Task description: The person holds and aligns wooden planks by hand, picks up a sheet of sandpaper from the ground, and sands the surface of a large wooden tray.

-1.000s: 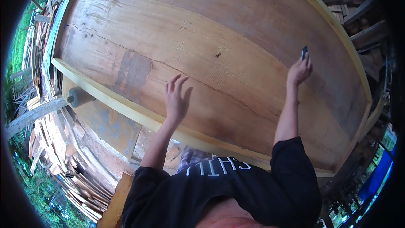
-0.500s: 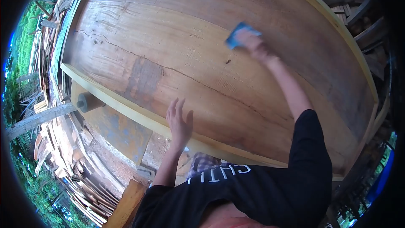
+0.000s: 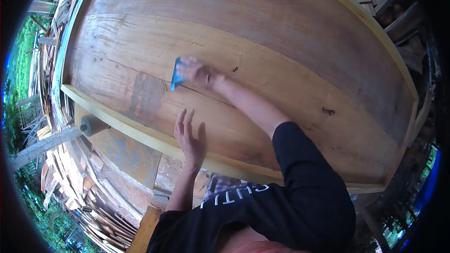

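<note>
My right hand (image 3: 199,72) is over the middle-left of a large wooden panel (image 3: 281,89), pressed down on a thin blue sheet-like piece (image 3: 176,75). Its blue edge sticks out past my fingertips; motion blur hides whether it is a pad, a cloth or a scraper. A long dark crack runs through the boards close to this hand. My left hand (image 3: 191,140) hovers at the panel's near rim, fingers spread, with nothing in it. Whether it touches the wood I cannot tell.
A raised pale wooden rim (image 3: 126,126) borders the panel. Below its left end sit a grey cylinder (image 3: 93,125) and a stained board (image 3: 129,152). Stacked wood strips (image 3: 101,222) lie at lower left, and more timber (image 3: 398,21) is piled at upper right.
My right hand has swept left and nearer to me across the panel with the blue piece, uncovering a dark mark at right. My left hand has barely moved.
</note>
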`<state>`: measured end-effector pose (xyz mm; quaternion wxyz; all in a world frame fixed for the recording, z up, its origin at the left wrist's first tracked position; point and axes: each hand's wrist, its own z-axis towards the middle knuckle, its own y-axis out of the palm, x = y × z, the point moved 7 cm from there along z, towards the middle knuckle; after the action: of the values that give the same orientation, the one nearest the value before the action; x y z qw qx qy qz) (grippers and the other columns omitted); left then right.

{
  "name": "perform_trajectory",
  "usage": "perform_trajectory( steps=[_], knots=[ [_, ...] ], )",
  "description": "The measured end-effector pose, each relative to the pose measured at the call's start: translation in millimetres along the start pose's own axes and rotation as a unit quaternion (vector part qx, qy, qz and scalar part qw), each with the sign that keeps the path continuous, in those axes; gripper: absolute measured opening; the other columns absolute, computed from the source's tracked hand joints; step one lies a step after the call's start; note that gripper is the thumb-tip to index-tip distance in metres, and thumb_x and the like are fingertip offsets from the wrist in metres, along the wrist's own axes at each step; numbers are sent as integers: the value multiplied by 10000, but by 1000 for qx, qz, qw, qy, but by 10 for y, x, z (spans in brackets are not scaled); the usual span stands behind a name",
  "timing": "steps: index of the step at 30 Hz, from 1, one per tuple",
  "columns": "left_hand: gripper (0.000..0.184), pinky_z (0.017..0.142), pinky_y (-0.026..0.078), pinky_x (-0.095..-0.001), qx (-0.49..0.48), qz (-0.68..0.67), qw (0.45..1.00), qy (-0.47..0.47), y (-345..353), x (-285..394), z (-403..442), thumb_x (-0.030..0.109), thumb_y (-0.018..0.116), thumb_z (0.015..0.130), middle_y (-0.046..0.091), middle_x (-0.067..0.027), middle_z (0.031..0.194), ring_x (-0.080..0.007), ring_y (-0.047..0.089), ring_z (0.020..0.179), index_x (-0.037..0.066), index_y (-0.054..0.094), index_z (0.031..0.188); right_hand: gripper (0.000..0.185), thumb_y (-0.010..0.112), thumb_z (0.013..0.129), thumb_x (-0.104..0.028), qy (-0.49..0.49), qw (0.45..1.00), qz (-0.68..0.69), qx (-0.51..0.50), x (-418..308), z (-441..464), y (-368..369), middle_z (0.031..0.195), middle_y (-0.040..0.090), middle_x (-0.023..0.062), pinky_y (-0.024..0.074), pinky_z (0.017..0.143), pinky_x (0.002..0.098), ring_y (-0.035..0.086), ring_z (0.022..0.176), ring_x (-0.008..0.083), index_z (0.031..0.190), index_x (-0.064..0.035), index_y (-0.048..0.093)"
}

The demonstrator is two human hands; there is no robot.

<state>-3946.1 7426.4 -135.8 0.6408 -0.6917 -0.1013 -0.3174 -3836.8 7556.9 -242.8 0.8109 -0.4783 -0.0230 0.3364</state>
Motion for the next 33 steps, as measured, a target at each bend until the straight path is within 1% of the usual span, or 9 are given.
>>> perform_trajectory(
  steps=[2, 6, 11, 17, 20, 25, 28, 31, 33],
  knots=[
    [514, 1017, 315, -448, -4, -1, 1000, 6, 31, 8, -2, 73, 658, 804, 454, -155, 1333, -327, 429, 1232, 114, 499, 1291, 152, 526, 851, -58, 28, 999, -27, -29, 755, -48, -573, 998, 647, 135, 511, 818, 390, 620, 959, 271, 945, -71, 644],
    [526, 1014, 317, -446, -29, -22, 999, 10, 143, -50, -107, 78, 663, 803, 457, -154, 1328, -326, 435, 1227, 114, 490, 1298, 226, 447, 896, -44, 234, 962, -120, 68, 2369, -1735, -1894, 1054, 637, 180, 446, 950, 412, 587, 1033, 334, 1004, -24, 644],
    [508, 1004, 335, -439, -71, -31, 997, 8, 369, -32, -235, 76, 659, 813, 470, -154, 1320, -334, 446, 1215, 123, 502, 1293, 262, 476, 900, -65, 562, 793, -220, 82, 1478, -2947, -2632, 1117, 594, 260, 413, 958, 441, 547, 1030, 421, 1114, 23, 599],
    [466, 999, 336, -439, -27, -29, 999, 31, 312, 310, -36, 93, 647, 830, 484, -158, 1317, -333, 452, 1214, 112, 522, 1279, 302, 495, 880, -144, 163, 979, 70, -96, -1384, -1603, -725, 1230, 584, 116, 370, 1053, 467, 485, 1239, 303, 1149, -48, 592],
    [456, 1000, 336, -438, -14, -20, 998, 52, 265, 479, 44, 99, 638, 841, 483, -156, 1320, -335, 450, 1213, 110, 522, 1282, 271, 526, 863, -138, 61, 996, 42, -58, -1041, -1750, -766, 1210, 593, 119, 391, 1040, 440, 525, 1191, 288, 1105, -42, 605],
    [440, 1000, 334, -440, -50, -31, 997, 56, 514, 554, -81, 99, 629, 852, 487, -153, 1320, -331, 450, 1211, 114, 525, 1279, 168, 529, 829, -22, 244, 963, -85, 79, 971, -3071, -2888, 970, 659, 134, 505, 826, 390, 617, 940, 294, 937, -52, 654],
    [443, 992, 347, -435, -71, -34, 994, 72, 686, 761, -249, 73, 637, 834, 498, -147, 1301, -327, 471, 1190, 127, 532, 1261, 221, 536, 859, -12, 496, 801, -330, 57, 1486, -4558, -3985, 1094, 635, 177, 475, 898, 407, 572, 1074, 356, 1042, -35, 658],
    [465, 996, 346, -436, -100, -40, 991, 82, 881, 986, -428, 55, 647, 815, 501, -138, 1296, -311, 479, 1184, 128, 533, 1261, 218, 578, 851, -56, 623, 707, -276, 190, 1239, -4571, -3907, 1145, 615, 194, 455, 916, 425, 541, 1125, 382, 1052, -34, 660],
    [456, 1001, 341, -435, -112, -42, 989, 86, 999, 1124, -532, 67, 644, 819, 499, -138, 1301, -310, 479, 1183, 126, 537, 1258, 313, 563, 829, -71, 455, 836, -288, 109, 712, -3713, -3082, 1157, 582, 166, 348, 986, 555, 483, 1196, 366, 1141, -54, 584]
  ],
)
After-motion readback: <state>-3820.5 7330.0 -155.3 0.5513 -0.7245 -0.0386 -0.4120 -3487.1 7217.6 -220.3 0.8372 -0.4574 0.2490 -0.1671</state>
